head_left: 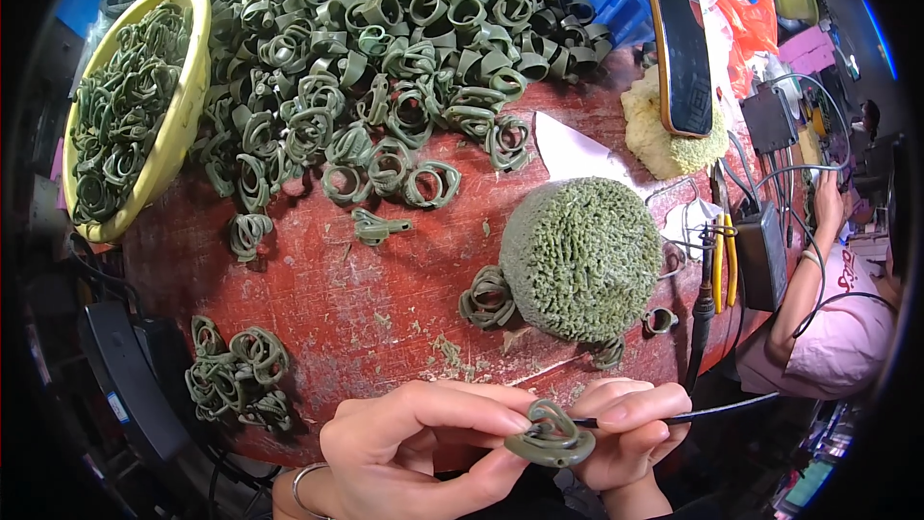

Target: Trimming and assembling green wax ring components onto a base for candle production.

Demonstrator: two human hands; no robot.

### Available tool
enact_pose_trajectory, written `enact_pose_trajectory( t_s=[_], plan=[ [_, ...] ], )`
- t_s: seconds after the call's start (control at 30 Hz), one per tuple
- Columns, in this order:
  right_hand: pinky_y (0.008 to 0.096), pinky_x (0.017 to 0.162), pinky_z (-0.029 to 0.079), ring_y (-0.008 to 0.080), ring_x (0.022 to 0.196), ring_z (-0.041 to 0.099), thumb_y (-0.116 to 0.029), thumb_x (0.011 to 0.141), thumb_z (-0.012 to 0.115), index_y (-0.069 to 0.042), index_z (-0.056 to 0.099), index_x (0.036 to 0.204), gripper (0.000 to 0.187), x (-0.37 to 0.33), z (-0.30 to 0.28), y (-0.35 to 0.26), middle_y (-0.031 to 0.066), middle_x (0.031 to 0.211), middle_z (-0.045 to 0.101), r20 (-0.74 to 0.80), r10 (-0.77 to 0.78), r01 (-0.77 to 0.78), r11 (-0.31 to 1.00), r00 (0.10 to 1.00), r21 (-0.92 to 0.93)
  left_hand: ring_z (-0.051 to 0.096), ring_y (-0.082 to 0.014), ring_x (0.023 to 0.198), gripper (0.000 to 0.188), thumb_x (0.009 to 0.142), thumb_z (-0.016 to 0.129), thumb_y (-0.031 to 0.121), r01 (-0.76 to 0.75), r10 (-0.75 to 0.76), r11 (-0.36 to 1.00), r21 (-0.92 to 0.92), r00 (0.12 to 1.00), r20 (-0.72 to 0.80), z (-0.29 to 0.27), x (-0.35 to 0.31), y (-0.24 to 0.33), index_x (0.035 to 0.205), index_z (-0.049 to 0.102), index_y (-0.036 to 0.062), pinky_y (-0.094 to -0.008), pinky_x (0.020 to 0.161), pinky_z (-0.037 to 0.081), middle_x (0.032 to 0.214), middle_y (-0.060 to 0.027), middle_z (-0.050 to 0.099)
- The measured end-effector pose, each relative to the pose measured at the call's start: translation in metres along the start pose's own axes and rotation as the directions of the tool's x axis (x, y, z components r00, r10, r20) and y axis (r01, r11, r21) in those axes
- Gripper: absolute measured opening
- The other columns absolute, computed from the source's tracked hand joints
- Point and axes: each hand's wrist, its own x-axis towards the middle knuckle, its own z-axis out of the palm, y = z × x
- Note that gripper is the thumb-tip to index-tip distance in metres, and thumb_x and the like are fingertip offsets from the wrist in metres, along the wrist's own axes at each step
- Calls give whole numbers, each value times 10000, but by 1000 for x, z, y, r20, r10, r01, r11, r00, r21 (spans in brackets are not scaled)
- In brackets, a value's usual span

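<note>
My left hand (409, 448) pinches a green wax ring (551, 445) with looping, open bands between thumb and fingertips, near the table's front edge. In my right hand (630, 424) is a thin black corded tool (727, 409); its dark front end meets the ring, and its tail runs off to the right. My fingers hide most of the tool. Just beyond the hands stands a round green porous block (582, 260), with a looped wax ring (488, 299) leaning at its left and a small plain ring (660, 321) at its right.
A large heap of green wax rings (385, 19) covers the far table. A yellow basin (197, 67) of wax pieces stands left, above a small ring pile (236, 376). A phone (683, 58) rests on a pale sponge; yellow-handled pliers (725, 260) and a co-worker's arm (813, 260) are right.
</note>
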Motion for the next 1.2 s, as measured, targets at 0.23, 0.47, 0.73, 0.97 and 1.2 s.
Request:
enact_pose_trajectory(
  t_s=[0.23,0.47,0.73,0.97,1.2],
  plan=[
    [228,372,376,145,382,468,-380,854,352,-54,370,770,338,-3,3,4,88,503,485,-21,-22,23,999,1000,44,566,-168,817,181,708,561,-100,-6,7,999,33,1000,-28,4,-5,2,872,496,-60,-279,734,464,900,-154,562],
    [206,354,365,136,363,469,-381,869,292,-67,342,793,328,-2,1,3,96,505,499,-56,-127,125,992,990,-36,564,-154,820,221,697,577,-102,45,-44,999,18,998,-45,4,-6,4,901,499,-65,-261,731,463,915,-140,563],
    [206,367,379,130,392,495,-395,865,283,-72,335,799,333,2,0,5,72,493,504,5,-243,242,965,970,-97,561,-161,837,204,699,578,-101,1,-2,1000,-23,999,-37,3,-7,-1,887,507,-63,-268,743,459,922,-145,562],
    [211,382,398,132,406,507,-401,847,343,-74,363,774,336,4,-5,-2,50,486,504,29,-324,323,928,946,-188,562,-172,845,203,696,576,-107,-14,15,1000,25,999,-46,3,-7,5,884,513,-62,-267,741,463,931,-150,557],
    [219,394,444,164,427,556,-344,826,441,-66,420,801,279,6,-5,-6,59,499,537,90,-334,343,932,938,-120,563,-171,847,206,687,578,-110,-35,39,969,245,999,-11,3,-5,10,883,534,-64,-253,726,468,936,-153,555]
  ],
)
